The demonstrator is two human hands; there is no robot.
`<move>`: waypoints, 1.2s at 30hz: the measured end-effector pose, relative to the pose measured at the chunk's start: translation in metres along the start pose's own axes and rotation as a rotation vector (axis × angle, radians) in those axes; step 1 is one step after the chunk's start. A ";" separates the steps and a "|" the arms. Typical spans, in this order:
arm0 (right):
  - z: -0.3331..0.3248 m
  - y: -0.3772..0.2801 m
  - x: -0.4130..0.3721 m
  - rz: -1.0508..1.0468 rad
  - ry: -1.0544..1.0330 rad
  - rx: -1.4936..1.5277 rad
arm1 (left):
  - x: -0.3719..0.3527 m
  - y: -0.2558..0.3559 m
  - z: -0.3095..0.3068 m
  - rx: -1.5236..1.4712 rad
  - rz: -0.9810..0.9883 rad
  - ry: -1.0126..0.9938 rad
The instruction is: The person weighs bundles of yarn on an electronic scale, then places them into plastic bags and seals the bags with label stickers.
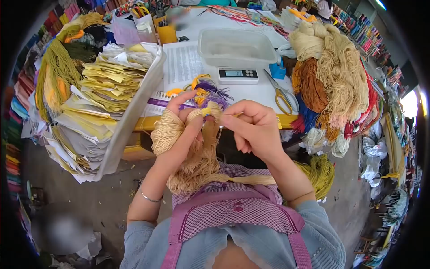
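Observation:
A beige yarn skein (166,133) is gripped in my left hand (184,142), its loose strands hanging down to the checked purple apron (237,208). A yellow band (206,111) circles the skein's gathered top. Close beside that top, my right hand (256,130) pinches thumb and forefinger on what looks like a thin strand of yarn; the fingertips partly hide it. Across my lap lies a narrow, tied bundle of beige yarn (253,180).
A bin (130,134) packed with yellowish papers stands left. On the table are a digital scale (238,75), a clear plastic tub (237,47), scissors (283,96) and purple-orange yarn (212,93). Piled yarn skeins (338,71) overhang the right edge; olive yarn (320,175) hangs lower.

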State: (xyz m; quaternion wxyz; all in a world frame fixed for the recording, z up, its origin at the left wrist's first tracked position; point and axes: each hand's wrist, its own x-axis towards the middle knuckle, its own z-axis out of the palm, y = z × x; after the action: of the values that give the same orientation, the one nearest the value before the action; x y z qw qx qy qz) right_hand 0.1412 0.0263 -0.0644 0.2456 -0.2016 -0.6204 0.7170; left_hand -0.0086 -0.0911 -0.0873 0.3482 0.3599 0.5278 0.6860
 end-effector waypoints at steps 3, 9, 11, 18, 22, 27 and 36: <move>0.009 0.006 0.002 -0.020 0.007 0.014 | -0.002 -0.005 0.003 0.029 0.015 -0.082; 0.008 0.017 0.008 -0.029 0.000 0.028 | -0.005 -0.008 0.002 0.009 0.031 -0.129; 0.009 0.019 0.009 -0.065 0.022 0.011 | -0.006 -0.006 0.002 0.026 0.021 -0.138; -0.003 0.027 0.010 -0.636 0.109 -0.895 | -0.003 -0.010 -0.007 0.040 0.022 -0.193; -0.007 0.014 0.007 -0.932 -0.026 -1.085 | -0.006 -0.004 -0.011 0.095 0.009 -0.367; -0.030 0.019 -0.017 -0.359 -0.283 -0.811 | -0.019 -0.004 -0.020 0.253 -0.025 -0.370; -0.099 -0.007 -0.065 0.170 -0.784 -0.604 | -0.034 -0.001 -0.107 0.723 0.258 0.314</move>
State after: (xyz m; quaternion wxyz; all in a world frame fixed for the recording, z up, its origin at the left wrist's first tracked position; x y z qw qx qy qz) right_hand 0.2525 0.0663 -0.0732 -0.1345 -0.0288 -0.8274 0.5446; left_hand -0.0838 -0.1711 -0.1128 0.0259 0.4132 0.7321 0.5409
